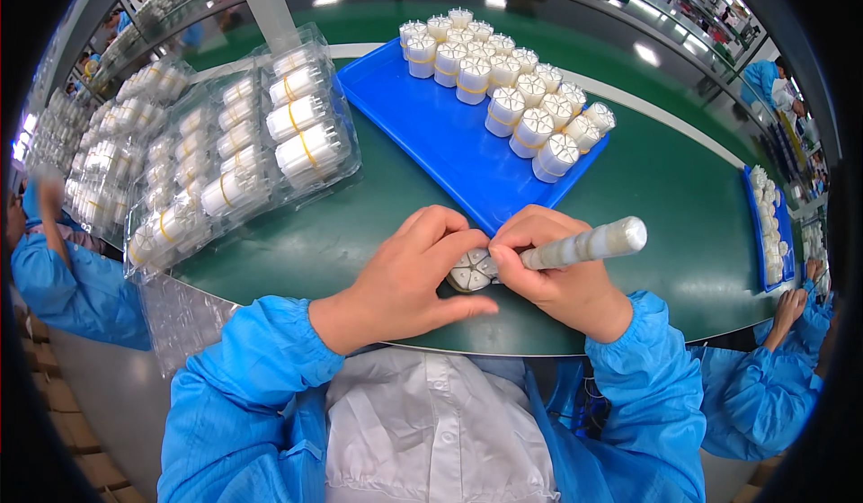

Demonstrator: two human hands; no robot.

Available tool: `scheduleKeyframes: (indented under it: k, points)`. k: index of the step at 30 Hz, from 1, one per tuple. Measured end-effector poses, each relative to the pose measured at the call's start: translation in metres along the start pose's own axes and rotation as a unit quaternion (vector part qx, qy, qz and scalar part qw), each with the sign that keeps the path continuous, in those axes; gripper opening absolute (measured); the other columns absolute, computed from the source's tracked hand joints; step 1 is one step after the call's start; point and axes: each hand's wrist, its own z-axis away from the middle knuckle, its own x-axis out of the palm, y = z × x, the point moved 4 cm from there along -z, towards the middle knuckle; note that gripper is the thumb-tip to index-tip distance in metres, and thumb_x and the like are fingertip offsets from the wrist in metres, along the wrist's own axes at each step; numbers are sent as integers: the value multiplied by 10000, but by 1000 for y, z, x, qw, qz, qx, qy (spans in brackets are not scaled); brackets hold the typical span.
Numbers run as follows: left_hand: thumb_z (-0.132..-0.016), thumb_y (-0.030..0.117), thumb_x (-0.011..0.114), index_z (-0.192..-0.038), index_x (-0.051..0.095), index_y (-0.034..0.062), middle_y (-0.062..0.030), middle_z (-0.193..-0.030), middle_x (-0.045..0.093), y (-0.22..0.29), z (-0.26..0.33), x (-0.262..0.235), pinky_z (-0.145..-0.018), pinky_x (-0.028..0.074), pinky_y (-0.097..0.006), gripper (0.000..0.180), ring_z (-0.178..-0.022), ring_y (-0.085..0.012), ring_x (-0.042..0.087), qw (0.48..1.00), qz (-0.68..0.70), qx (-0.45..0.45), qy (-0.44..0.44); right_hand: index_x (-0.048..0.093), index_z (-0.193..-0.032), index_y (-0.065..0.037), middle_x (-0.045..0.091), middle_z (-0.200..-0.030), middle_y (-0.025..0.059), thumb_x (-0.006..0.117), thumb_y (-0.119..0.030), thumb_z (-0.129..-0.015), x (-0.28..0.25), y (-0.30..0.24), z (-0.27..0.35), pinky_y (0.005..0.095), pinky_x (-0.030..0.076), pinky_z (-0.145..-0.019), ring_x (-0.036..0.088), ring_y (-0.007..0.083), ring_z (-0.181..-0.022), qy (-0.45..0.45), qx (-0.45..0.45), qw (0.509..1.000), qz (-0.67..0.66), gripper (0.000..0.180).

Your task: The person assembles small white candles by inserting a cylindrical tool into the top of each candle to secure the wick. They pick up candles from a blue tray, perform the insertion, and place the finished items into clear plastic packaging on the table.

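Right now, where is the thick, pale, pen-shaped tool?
In the head view, the tool is right of centre, held in the right hand, below the nearer blue rectangular tray.

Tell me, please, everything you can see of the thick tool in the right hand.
The thick tool is a cylinder in off-white and greyish bands, perhaps wrapped, ending in a pale, rounded top. The right hand grips it like a pen, slanted, its top toward the picture's right. Its lower end is hidden by the hand.

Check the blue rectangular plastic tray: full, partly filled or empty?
The tray is partly filled: white, yellow-banded cylindrical bundles crowd its far and right parts, while blue bottom shows to the left.
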Motion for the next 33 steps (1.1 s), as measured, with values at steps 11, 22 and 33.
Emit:
scheduleKeyframes:
  k: [11,22,33]
  points:
    - [-767,118,880,-1311,582,25,-120,-1159,672,-2,0,3,-812,534,-384,627,-991,-282,638,998,55,19,28,692,-856,-21,690,-804,72,763,-51,-897,-7,0,-1,326,508,-614,658,191,-710,39,4,999,-22,88]
    - [-785,100,846,-1293,587,18,-139,-1176,657,-4,0,4,-839,541,-381,577,-987,-293,633,1000,15,-3,23,695,-846,-22,686,-802,67,761,-47,-893,-8,6,1,317,501,-620,653,172,-716,60,5,997,-47,85]
    - [-765,64,810,-1321,555,8,-155,-1189,655,-2,2,7,-849,550,-393,614,-1011,-308,647,998,48,38,11,699,-853,-22,691,-805,83,770,-61,-893,-6,0,-1,338,517,-611,668,206,-700,15,-6,1000,-12,90]
